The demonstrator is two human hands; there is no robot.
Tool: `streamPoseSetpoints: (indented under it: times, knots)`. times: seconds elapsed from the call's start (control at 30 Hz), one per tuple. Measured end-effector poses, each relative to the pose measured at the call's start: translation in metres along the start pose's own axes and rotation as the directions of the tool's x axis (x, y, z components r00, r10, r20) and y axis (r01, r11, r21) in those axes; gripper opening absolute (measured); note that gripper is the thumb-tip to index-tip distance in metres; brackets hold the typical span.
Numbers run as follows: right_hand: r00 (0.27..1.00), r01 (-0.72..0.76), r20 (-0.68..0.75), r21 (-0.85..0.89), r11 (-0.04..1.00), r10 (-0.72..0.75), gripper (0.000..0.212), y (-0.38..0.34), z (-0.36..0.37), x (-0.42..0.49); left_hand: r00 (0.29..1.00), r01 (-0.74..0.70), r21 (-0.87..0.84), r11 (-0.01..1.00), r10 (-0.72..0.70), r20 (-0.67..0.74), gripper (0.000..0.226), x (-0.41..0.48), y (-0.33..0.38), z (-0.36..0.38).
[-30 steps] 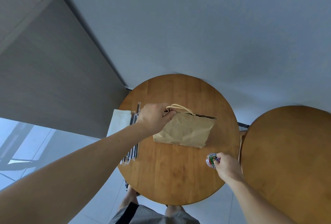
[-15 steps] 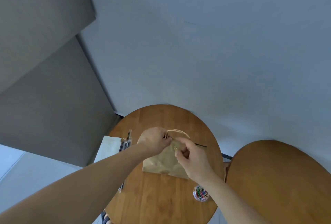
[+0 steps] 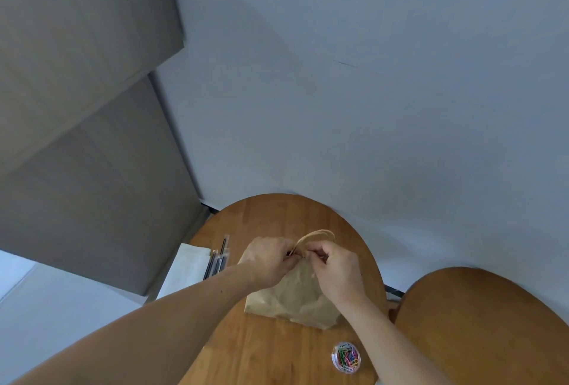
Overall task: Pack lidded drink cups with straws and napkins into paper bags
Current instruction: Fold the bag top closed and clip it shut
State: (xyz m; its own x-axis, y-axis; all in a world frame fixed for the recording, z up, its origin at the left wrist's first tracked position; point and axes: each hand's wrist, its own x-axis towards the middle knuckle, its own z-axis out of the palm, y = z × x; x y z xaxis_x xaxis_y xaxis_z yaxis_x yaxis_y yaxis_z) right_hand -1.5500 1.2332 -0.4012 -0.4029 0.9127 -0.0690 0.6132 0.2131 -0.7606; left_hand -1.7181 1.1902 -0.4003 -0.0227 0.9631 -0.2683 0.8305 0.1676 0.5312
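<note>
A brown paper bag (image 3: pixel 292 301) with a twisted paper handle (image 3: pixel 318 233) stands on the round wooden table (image 3: pixel 271 354). My left hand (image 3: pixel 268 260) and my right hand (image 3: pixel 337 270) meet at the bag's top edge, both pinching it just below the handle. The bag's mouth is pressed shut between my fingers, so its contents are hidden. Wrapped black straws (image 3: pixel 217 261) lie on the table to the left of the bag, beside a white napkin (image 3: pixel 184 270) that overhangs the table edge.
A small clear round tub of coloured paper clips (image 3: pixel 346 357) sits near the front right of the table. A second round wooden table (image 3: pixel 492 323) stands close on the right. A pale wall and a grey panel rise behind.
My right hand left the paper clip tub and came up to the bag's top, joining my left hand there. The camera tilted up, so the table sits lower in view.
</note>
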Motion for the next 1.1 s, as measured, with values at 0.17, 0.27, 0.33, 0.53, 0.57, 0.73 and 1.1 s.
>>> streamPoseSetpoints:
  times: [0.17,0.27,0.33,0.53,0.57,0.73,1.1]
  knots:
    - [1.000,0.013,0.014,-0.029,0.999,-0.013,0.012,0.003,0.001,0.002,0.999,-0.036,0.016,0.999,0.037,-0.011,0.021,0.000,0.001,-0.002]
    - [1.000,0.028,0.003,-0.060,0.998,-0.028,0.012,0.005,0.002,0.003,0.998,-0.068,0.027,0.997,0.069,-0.013,0.023,-0.001,0.002,-0.002]
    - [0.999,0.039,-0.006,-0.077,0.996,-0.039,0.011,0.007,0.003,0.002,0.997,-0.080,0.035,0.996,0.081,-0.015,0.024,-0.001,0.003,-0.002]
    - [0.994,0.104,-0.012,-0.162,0.981,-0.108,0.010,0.014,0.006,-0.004,0.994,-0.091,0.007,0.996,0.091,-0.062,0.018,-0.002,0.001,0.003]
    - [0.993,0.113,-0.011,-0.183,0.977,-0.117,0.010,0.014,0.006,-0.004,0.994,-0.086,0.002,0.996,0.086,-0.074,0.018,-0.002,0.001,0.004]
    - [0.994,0.104,0.047,-0.293,0.950,-0.094,0.013,0.016,0.009,-0.005,0.994,-0.062,0.008,0.998,0.063,-0.090,0.020,-0.004,0.001,0.007]
    - [0.992,0.126,0.062,-0.333,0.934,-0.112,0.021,0.011,0.007,-0.013,0.991,-0.067,-0.012,0.998,0.065,-0.115,0.016,-0.008,0.001,0.007]
